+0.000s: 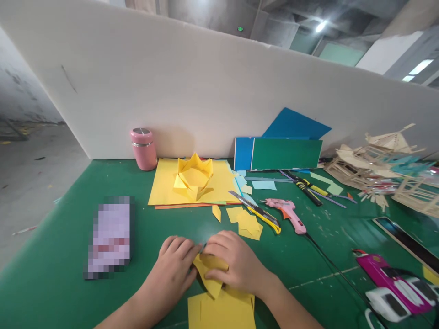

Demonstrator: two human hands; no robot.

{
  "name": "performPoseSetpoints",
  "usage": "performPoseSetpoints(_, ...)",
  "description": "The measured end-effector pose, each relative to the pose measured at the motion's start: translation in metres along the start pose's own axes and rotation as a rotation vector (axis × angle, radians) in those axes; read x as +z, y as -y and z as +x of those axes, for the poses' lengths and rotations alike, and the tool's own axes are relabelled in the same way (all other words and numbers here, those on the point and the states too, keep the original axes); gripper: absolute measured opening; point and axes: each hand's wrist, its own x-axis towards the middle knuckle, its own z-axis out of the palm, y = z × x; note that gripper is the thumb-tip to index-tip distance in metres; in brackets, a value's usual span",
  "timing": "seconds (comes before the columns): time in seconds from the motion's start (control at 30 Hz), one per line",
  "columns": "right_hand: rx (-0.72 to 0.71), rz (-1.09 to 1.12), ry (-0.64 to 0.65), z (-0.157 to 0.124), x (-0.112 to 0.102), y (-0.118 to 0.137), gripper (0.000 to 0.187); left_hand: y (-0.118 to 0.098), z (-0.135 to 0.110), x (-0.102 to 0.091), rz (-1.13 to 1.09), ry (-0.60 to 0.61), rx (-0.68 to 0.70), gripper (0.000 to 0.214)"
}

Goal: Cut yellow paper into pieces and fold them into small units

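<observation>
Both my hands rest low at the middle of the green table [68, 256], pressed down on a folded piece of yellow paper [210, 274]. My left hand [174, 267] lies on the paper's left side with the fingers bent down and together. My right hand [233, 262] covers its top right, fingers curled and pinching the fold. A flat yellow sheet [222, 310] lies just under and in front of them. Further back a folded yellow paper crown [194, 176] sits on a stack of yellow sheets [164, 183].
A pink flask [143, 148] stands at the back by the white partition [171, 82]. Yellow scraps [248, 224], a yellow utility knife [260, 214], a pink glue gun [290, 214], blue and green card [284, 153], stick models [384, 164] and pink staplers [394, 283] lie to the right.
</observation>
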Motion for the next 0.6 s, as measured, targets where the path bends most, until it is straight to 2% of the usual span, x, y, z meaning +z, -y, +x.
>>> performPoseSetpoints(0.1,-0.010,0.023,0.014,0.001,0.001,0.003,0.041,0.001,0.001,-0.004,-0.038,0.037,0.006,0.018)
performPoseSetpoints(0.17,-0.029,0.038,0.012,0.001,0.002,0.003,0.047,0.002,0.004,-0.010,-0.057,0.039,0.017,0.018)
performPoseSetpoints(0.23,-0.044,0.019,0.009,0.001,0.003,0.001,0.036,0.003,0.006,-0.014,-0.065,0.028,0.035,0.021)
performPoseSetpoints(0.3,-0.045,-0.017,-0.010,0.000,0.004,-0.003,0.011,0.004,0.006,-0.015,-0.078,0.011,0.060,0.019)
performPoseSetpoints(0.43,-0.020,-0.038,-0.043,-0.003,0.004,-0.012,0.024,0.006,0.000,-0.010,-0.126,-0.039,0.062,0.019)
performPoseSetpoints(0.53,-0.003,-0.032,-0.007,-0.005,-0.001,-0.015,0.026,0.008,-0.007,-0.004,-0.175,-0.035,0.046,0.024)
performPoseSetpoints(0.6,0.002,-0.014,0.023,-0.005,-0.005,-0.015,0.021,0.008,-0.009,-0.001,-0.204,-0.036,0.035,0.028)
